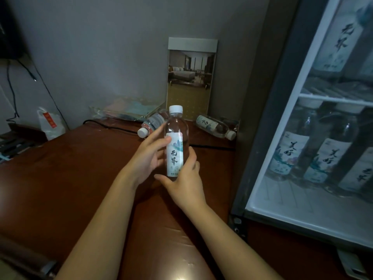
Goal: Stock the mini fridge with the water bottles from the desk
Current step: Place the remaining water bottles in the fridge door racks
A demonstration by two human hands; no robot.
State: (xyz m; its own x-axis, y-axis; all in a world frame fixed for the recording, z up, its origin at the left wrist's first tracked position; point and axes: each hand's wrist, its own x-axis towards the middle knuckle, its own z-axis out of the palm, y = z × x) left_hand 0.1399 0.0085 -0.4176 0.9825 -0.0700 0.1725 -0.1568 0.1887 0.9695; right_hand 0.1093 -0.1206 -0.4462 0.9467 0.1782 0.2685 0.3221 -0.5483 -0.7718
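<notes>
Tabletop: the tabletop [70, 168] is dark reddish-brown with a smooth, glossy finish that catches soft reflections; it runs back to a plain grey wall [101, 47].
Room: dim, with a black cable [113, 127] trailing along the far edge of the tabletop.
Fridge: the mini fridge [282, 118] stands at the right, with a dark outer frame and a white inner rim. A white wire shelf [333, 98] crosses it.
Fridge contents: labelled bottles [327, 158] stand upright below the shelf and more stand above it. Whether they show through glass or an open door cannot be told.
Held bottle: the clear plastic water bottle [176, 142] is upright above the middle of the tabletop, left of the fridge. It has a white ribbed cap and a pale label with black brush characters.
Left hand: the left hand [150, 156] grips the bottle's middle, thumb on the label.
Right hand: the right hand [184, 179] wraps the bottle's lower part, thumb at its base.
Lying bottles: the left lying bottle [152, 123] and the right lying bottle [214, 127] rest on their sides at the far edge.
Far items: a printed card [190, 77] showing a bedroom leans against the wall; beside it on the left is a clear plastic tray [129, 110].
Far left: a white plastic bag [50, 123] with a red tag.
</notes>
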